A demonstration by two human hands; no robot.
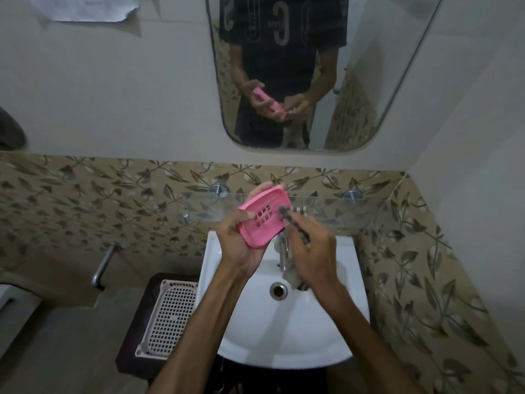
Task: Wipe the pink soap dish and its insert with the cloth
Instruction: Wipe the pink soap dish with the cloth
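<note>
My left hand (237, 237) grips the pink soap dish (262, 217) above the white basin, tilted so its slotted inner face points toward me. The slotted surface with several rectangular holes looks like the insert seated in the dish. My right hand (309, 248) holds a grey patterned cloth (287, 216) bunched in its fingers and presses it against the dish's right edge. A loose end of the cloth (292, 275) hangs below my right hand over the basin.
The white washbasin (247, 331) with drain (278, 290) and a chrome tap (281, 251) lies under my hands. A glass shelf (335, 206) runs along the wall behind. A white perforated tray (170, 317) sits on a dark stand at left. A mirror (369, 81) hangs above.
</note>
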